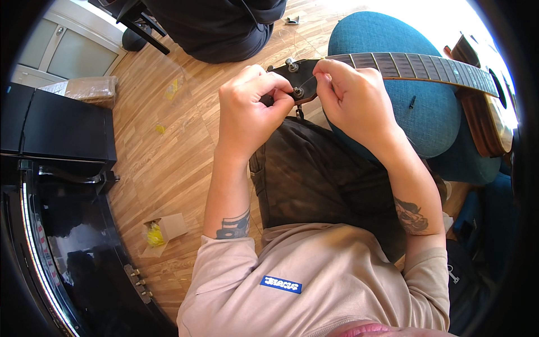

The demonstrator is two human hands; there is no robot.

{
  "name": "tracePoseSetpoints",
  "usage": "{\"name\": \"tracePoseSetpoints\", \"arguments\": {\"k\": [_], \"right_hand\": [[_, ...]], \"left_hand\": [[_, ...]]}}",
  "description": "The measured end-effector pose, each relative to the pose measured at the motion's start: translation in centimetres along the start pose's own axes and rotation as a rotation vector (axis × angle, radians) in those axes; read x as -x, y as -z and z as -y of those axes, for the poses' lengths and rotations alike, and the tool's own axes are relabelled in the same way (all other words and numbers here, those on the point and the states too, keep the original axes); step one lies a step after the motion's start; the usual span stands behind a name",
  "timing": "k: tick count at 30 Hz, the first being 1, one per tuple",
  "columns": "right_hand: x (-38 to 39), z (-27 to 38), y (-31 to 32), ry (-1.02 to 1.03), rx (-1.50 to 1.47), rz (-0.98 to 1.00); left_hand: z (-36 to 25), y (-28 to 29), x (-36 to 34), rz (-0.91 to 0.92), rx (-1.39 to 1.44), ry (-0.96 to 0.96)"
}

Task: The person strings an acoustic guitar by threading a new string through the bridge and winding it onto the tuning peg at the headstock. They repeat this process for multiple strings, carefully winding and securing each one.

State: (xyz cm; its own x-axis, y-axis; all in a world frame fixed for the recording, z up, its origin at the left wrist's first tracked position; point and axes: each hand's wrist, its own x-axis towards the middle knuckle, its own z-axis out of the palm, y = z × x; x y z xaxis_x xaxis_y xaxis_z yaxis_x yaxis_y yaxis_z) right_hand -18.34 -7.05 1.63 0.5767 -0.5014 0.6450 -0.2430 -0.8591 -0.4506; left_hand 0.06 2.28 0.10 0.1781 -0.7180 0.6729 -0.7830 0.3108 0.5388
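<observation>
A guitar lies across the top right, its black headstock [306, 72] in front of me and its fretted neck [415, 67] running right over a teal seat [382, 36]. My left hand [252, 109] is closed at the headstock, fingertips beside a silver tuning peg [297, 91]; what they grip is hidden. My right hand [356, 106] pinches a thin string [307, 81] just right of that peg. A second peg [291, 64] stands farther up. A small black rod-like item [412, 102] lies on the seat.
A person in dark clothes [213, 25] sits at the top. A glossy black piano [67, 236] fills the left side, below a plastic-wrapped box [84, 90]. An open cardboard box [174, 224] with yellow contents and small yellow scraps [160, 129] lie on the wooden floor [146, 151].
</observation>
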Motion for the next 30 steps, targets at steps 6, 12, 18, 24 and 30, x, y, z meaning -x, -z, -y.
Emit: {"name": "tracePoseSetpoints", "arguments": {"k": [6,12,18,24,30], "right_hand": [[-0.1,-0.1,-0.2,0.007,0.023,-0.022],[-0.2,0.0,-0.1,0.002,0.029,-0.031],[-0.2,-0.8,-0.4,0.047,0.037,-0.09],[0.3,-0.8,-0.1,0.05,0.025,-0.04],[0.5,0.4,1.0,0.044,0.026,0.077]], "left_hand": [[-0.1,-0.1,0.1,-0.013,-0.003,-0.003],[-0.1,-0.1,0.2,-0.015,-0.015,-0.035],[-0.7,-0.4,0.4,-0.036,-0.014,-0.023],[-0.9,-0.2,0.7,0.003,0.006,0.025],[-0.6,0.0,1.2,-0.005,0.002,0.03]]}}
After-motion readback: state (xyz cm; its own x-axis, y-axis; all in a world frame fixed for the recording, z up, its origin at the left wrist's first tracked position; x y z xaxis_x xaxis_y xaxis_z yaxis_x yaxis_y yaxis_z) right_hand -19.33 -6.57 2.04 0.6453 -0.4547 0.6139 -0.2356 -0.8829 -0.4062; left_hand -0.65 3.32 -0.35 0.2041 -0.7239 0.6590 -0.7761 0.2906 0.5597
